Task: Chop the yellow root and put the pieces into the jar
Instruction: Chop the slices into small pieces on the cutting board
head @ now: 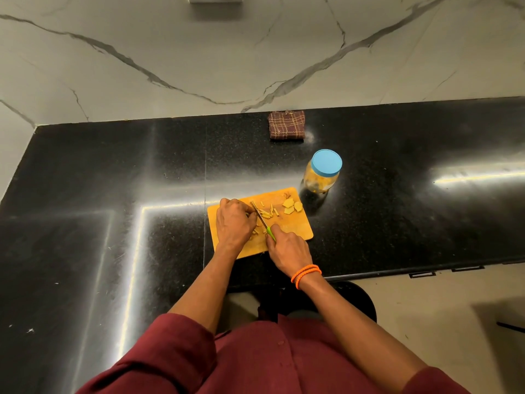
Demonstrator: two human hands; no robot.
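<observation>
A wooden cutting board (298,228) lies on the black counter. My left hand (234,221) sits on the board's left part, fingers curled over a piece of yellow root that is mostly hidden under them. My right hand (287,250) grips the green handle of a knife (262,218), whose blade lies against the left fingertips. Thin yellow sticks (267,213) lie just right of the blade. A few flat root slices (292,206) rest near the board's far right corner. The jar (322,174), with a blue lid on and yellow pieces inside, stands beyond the board to the right.
A folded brown checked cloth (287,125) lies at the back of the black counter (113,172) by the marble wall. The counter's front edge runs just right of my right wrist, with floor below it.
</observation>
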